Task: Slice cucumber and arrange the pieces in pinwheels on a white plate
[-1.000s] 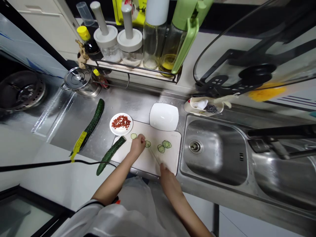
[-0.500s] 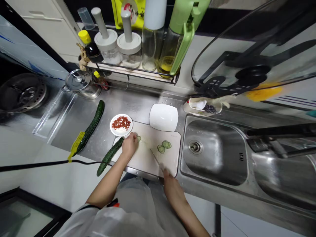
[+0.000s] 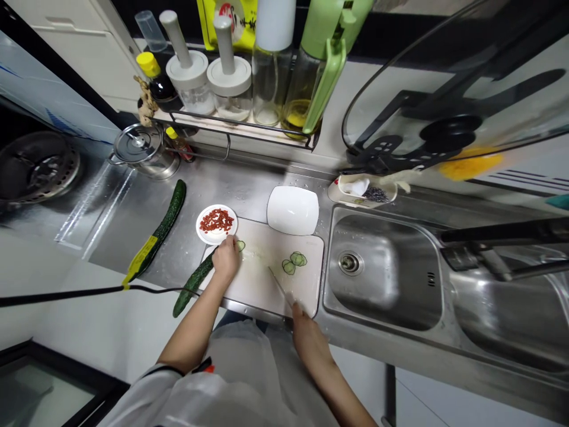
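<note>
My left hand (image 3: 226,259), fingers curled together, is low over the cutting board (image 3: 249,290). A thin cucumber slice (image 3: 240,245) pokes out at its fingertips. The near cucumber (image 3: 194,289) runs from the counter's front edge up to this hand, which hides its upper end. My right hand (image 3: 309,335) grips a knife (image 3: 279,283) by the handle, its blade slanting up and left across the board. Several overlapping cucumber slices (image 3: 294,261) lie flat to the right of the blade.
A white plate of chopped red pieces (image 3: 217,222) touches the board's upper left corner. An empty white dish (image 3: 293,209) stands behind the board. Another cucumber (image 3: 166,216) lies left, the sink (image 3: 386,273) right. A dark cord (image 3: 155,292) crosses the front left.
My left hand has shifted a little left, and the slice at its fingertips has moved the same way. My right hand and the knife stay nearly still.
</note>
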Available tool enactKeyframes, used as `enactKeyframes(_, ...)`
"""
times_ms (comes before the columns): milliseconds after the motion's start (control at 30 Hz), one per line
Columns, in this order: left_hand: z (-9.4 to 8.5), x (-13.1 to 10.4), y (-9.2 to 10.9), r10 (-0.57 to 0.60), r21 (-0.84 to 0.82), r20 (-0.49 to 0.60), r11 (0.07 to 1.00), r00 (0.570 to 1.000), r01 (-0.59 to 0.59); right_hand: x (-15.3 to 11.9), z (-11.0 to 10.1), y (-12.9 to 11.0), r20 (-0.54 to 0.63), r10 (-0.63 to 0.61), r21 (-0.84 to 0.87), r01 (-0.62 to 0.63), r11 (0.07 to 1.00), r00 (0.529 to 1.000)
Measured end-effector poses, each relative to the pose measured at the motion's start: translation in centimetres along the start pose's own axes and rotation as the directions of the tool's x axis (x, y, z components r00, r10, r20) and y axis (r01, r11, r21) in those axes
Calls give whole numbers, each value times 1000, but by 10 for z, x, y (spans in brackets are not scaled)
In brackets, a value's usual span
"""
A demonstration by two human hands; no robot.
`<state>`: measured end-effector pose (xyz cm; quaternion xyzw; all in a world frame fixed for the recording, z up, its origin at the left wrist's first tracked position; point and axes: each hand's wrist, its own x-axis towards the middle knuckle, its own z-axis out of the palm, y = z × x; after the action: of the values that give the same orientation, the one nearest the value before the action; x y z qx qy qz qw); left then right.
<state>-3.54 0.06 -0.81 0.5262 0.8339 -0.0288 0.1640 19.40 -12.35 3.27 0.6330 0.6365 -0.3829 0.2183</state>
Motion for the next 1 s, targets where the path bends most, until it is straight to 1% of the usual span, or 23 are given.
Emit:
enactKeyframes(100, 1, -2, 0, 21, -27, -40, 999, 999, -23, -1, -1, -1, 8, 17, -17, -17, 1000, 1000)
enactKeyframes(200, 4, -3, 1, 81, -120, -97, 988, 992, -93, -1, 0, -1, -2, 6, -4, -6, 1000, 1000)
enactKeyframes(300, 7, -3, 9, 208, -235, -109, 945, 972, -229, -1, 2, -1, -17, -7, 13, 7, 1000, 1000)
enactKeyframes(367, 9, -2, 21, 328, -294, -97, 892, 940, -342, 0, 3, -1, -19, -2, 10, 2, 1000, 1000)
enactKeyframes(400, 11, -3, 28, 398, -311, -80, 861, 914, -403, 0, 3, -1, -16, 3, 7, -3, 1000, 1000)
enactKeyframes(433, 12, -3, 37, 471, -316, -60, 827, 880, -465, 0, 4, -2, -15, 8, 4, -8, 1000, 1000)
enactKeyframes(467, 13, -3, 46, 555, -313, -26, 785, 831, -534, 0, 4, -2, -15, 11, 1, -11, 1000, 1000)
enactKeyframes(500, 15, -4, 55, 636, -306, 15, 738, 772, -602, -1, 4, -3, -16, 16, -4, -16, 1000, 1000)
enactKeyframes(567, 18, -5, 73, 773, -274, 88, 626, 629, -730, -1, 4, -4, -18, 20, -20, -20, 1000, 1000)
enactKeyframes(600, 20, -5, 81, 831, -251, 117, 555, 545, -793, -1, 4, -4, -17, 24, -31, -24, 999, 1000)
enactKeyframes(633, 23, -5, 88, 881, -226, 144, 473, 451, -852, -1, 4, -4, -15, 29, -40, -29, 999, 999)
enactKeyframes(667, 25, -5, 95, 917, -202, 168, 391, 361, -898, -1, 4, -5, -9, 35, -47, -36, 998, 999)
enactKeyframes(700, 28, -4, 100, 939, -178, 189, 320, 287, -930, -1, 4, -5, -5, 39, -50, -40, 998, 999)
enactKeyframes(733, 31, -3, 105, 951, -156, 208, 264, 230, -952, 0, 4, -5, -1, 40, -49, -40, 998, 999)
enactKeyframes(767, 34, -2, 108, 955, -134, 224, 226, 192, -965, 0, 4, -5, 4, 40, -47, -40, 998, 999)
enactKeyframes(833, 40, 1, 112, 955, -98, 252, 185, 156, -978, 1, 5, -5, 8, 37, -40, -37, 999, 999)
enactKeyframes(933, 47, 5, 115, 953, -77, 276, 152, 125, -985, 2, 7, -4, 10, 34, -28, -34, 999, 999)
enactKeyframes(1000, 51, 6, 115, 956, -88, 270, 146, 117, -985, 3, 8, -3, 13, 29, -15, -29, 999, 999)
